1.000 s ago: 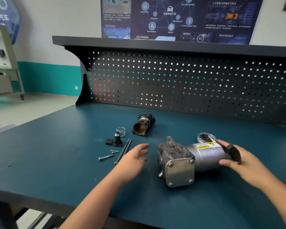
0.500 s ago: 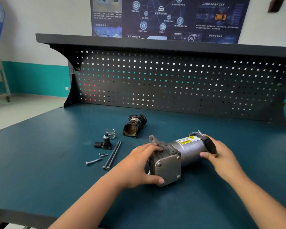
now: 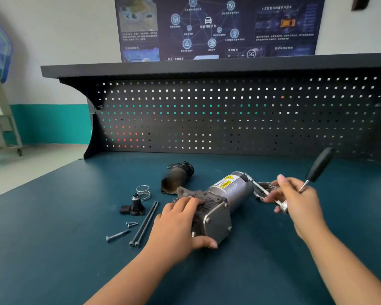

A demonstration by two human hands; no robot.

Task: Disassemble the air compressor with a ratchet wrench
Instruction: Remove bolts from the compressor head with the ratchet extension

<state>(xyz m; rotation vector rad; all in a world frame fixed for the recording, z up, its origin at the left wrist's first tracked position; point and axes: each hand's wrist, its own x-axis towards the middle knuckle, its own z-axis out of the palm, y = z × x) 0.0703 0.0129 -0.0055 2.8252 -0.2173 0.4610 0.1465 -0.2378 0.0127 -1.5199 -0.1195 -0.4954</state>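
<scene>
"Is it apart yet?"

"Only partly. Long bolts (image 3: 144, 223) and a spring (image 3: 143, 192) lie left of the air compressor (image 3: 233, 192) on the tabletop (image 3: 53, 238). The left hand (image 3: 178, 225) curls its fingers round the compressor's front. The right hand (image 3: 295, 199) pinches the ratchet wrench (image 3: 319, 165) at its back end. Plate bolts remain."

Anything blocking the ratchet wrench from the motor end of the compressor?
Nothing visible. The right hand holds the ratchet wrench, its extension tip at the air compressor's motor end. A metal ring lies on the bench by the shaft, not in its path.
</scene>
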